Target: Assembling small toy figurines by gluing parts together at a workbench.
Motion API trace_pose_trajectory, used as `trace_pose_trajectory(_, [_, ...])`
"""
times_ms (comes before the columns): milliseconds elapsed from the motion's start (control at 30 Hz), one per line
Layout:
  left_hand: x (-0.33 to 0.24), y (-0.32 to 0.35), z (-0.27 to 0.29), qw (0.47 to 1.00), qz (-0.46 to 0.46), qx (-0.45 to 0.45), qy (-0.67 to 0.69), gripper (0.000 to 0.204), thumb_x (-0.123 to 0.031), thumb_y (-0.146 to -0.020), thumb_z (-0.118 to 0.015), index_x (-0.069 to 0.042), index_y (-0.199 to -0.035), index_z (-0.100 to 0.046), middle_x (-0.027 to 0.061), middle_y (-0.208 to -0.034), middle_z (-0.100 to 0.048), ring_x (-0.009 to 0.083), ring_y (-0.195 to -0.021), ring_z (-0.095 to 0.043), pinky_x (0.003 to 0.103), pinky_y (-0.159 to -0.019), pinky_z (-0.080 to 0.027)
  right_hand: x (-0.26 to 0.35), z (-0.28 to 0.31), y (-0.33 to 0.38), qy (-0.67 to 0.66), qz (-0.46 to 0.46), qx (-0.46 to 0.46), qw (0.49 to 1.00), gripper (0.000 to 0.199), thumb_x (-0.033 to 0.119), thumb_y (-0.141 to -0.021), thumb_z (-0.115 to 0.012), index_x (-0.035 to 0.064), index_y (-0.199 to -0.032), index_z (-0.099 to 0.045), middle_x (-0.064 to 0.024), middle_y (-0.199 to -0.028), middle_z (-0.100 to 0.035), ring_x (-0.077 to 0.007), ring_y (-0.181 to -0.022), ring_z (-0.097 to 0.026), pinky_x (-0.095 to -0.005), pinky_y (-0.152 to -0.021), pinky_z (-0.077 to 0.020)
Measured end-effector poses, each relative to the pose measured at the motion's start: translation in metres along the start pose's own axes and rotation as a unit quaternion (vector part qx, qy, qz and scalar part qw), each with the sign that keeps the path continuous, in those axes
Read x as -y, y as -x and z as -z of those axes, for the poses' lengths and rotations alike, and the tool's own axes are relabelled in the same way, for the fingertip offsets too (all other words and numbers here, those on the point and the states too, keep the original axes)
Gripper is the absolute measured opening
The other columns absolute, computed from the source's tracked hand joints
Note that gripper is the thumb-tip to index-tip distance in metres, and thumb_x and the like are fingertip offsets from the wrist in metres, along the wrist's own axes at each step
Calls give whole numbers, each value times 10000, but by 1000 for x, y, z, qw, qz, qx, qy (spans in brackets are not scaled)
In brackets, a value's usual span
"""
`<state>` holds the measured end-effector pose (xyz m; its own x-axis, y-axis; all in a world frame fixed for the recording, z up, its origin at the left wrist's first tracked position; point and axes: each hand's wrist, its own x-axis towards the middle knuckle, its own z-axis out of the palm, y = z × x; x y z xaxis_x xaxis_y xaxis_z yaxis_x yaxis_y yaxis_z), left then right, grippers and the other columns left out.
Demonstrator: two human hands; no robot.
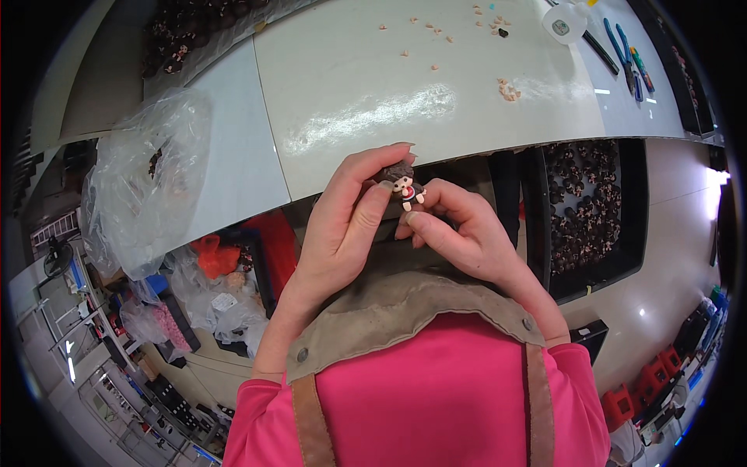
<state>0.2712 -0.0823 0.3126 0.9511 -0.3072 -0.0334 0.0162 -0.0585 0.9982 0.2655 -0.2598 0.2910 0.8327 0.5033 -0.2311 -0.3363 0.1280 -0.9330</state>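
Note:
Between my two hands, just off the table's front edge, is a small doll figurine (405,188) with dark brown hair, a pale face and a dark body with a spot of red. My left hand (354,210) is closed around its head, thumb on the near side and fingers behind. Thumb and fingers of my right hand (459,229) pinch the figurine's lower part by its pale legs. The fingertips behind it are partly hidden.
Small peach-coloured pieces (509,90) lie scattered on the white table (334,86). A white bottle (566,23), blue-handled pliers (622,50) and pens are at the far right. A black tray (646,257) of similar dark figurines stands at right. A clear plastic bag (148,179) hangs over the left edge.

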Motion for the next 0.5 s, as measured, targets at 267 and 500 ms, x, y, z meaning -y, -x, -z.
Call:
trace_pose_trajectory(267, [2,0,0,1000,-1,-3,0,316,-60,-950,-391,-20,-1255,-459,97,-1182,-506,149,-1033,-521,263,-908,-396,0,0,0,1,0,3,1000,64,76,-902,-499,18,-881,-519,-48,-818,-615,-57,-698,-544,-203,-653,-451])
trace_pose_trajectory(500, [3,-1,-1,1000,-2,-2,12,319,-56,-948,-387,-15,-1256,-459,102,-1212,-503,151,-1042,-520,268,-920,-396,2,1,0,-9,-3,9,1000,99,84,-915,-480,7,-883,-534,-56,-831,-615,-65,-701,-547,-206,-653,-452])
